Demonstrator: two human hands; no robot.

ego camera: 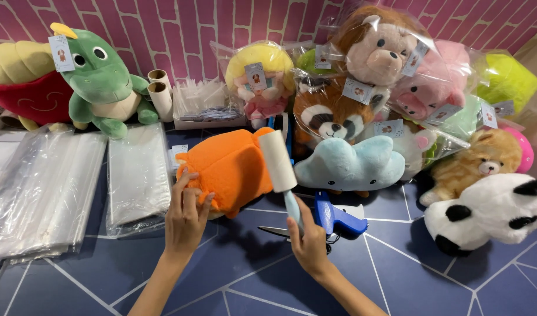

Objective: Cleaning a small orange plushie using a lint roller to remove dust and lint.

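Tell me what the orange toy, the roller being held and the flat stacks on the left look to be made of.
Orange toy: soft plush fabric, by its fuzzy matte nap. Roller in the right hand: white, papery-looking sheets on a pale blue handle, probably plastic. Flat stacks: thin clear plastic film, glossy and creased, probably bags. The left hand rests on the toy.

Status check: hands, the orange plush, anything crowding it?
Left hand pressing on orange plush. Right hand gripping lint roller against the plush. Blue tagging gun and scissors close by right hand.
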